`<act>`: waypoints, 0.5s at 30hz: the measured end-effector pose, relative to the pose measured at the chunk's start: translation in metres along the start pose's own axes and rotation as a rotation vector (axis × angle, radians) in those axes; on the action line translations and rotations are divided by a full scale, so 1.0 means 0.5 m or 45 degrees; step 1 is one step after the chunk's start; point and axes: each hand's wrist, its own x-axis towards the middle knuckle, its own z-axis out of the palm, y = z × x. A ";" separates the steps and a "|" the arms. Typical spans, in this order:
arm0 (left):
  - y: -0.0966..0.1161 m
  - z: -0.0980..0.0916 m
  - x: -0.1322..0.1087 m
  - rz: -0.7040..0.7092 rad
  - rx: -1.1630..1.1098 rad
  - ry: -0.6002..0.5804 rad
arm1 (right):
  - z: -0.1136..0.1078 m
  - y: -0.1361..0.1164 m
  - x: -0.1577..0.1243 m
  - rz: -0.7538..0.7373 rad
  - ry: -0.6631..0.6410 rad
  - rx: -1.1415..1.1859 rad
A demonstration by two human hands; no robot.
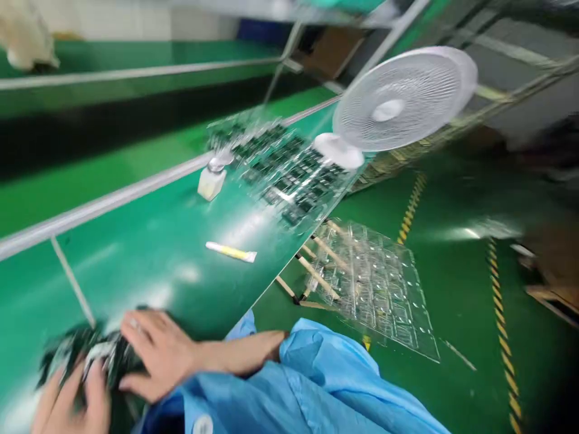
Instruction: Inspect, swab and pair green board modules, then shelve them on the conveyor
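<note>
A cluster of dark green circuit boards (pixel 63 355), blurred by motion, lies on the green worktop (pixel 167 271) at the lower left. My left hand (pixel 75 398) reaches over the near side of the cluster, its fingers slightly apart and curled onto the boards. From the right, my right hand (pixel 165 352) closes around the edge of the same cluster, thumb below and fingers above. Single boards cannot be told apart, and part of the cluster is hidden beneath both hands. A light blue sleeve (pixel 253 392) covers part of my right forearm.
A yellow-and-white tube-like item (pixel 231 252) and a bottle with pale contents (pixel 211 182) sit on the worktop. Beyond are clear trays of circuit boards (pixel 294 181) and a white fan (pixel 402 102). Right of the edge, clear trays (pixel 375 283) rest on a rack (pixel 316 274).
</note>
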 end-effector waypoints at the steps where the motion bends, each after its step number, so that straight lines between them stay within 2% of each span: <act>1: 0.034 0.014 -0.018 -0.166 0.058 0.112 | -0.008 -0.005 -0.002 0.009 0.023 0.084; 2: 0.066 0.024 -0.033 -0.314 0.090 0.314 | -0.017 -0.004 -0.005 0.035 0.051 0.146; 3: 0.094 0.030 -0.043 -0.354 0.108 0.407 | -0.027 0.002 -0.008 0.100 0.112 0.196; 5: 0.132 0.029 -0.049 -0.328 0.113 0.342 | -0.047 0.029 -0.013 0.127 0.234 0.276; 7: 0.143 0.011 -0.047 -0.281 0.068 0.335 | -0.065 0.065 -0.019 0.114 0.288 0.325; 10: 0.113 -0.028 -0.042 -0.268 -0.126 0.384 | -0.094 0.106 -0.028 0.005 0.219 0.364; 12: 0.069 -0.043 -0.035 -0.299 -0.355 0.310 | -0.109 0.119 -0.033 -0.053 0.165 0.381; 15: -0.006 -0.038 -0.011 -0.301 -0.656 0.204 | -0.116 0.126 -0.035 -0.050 0.126 0.418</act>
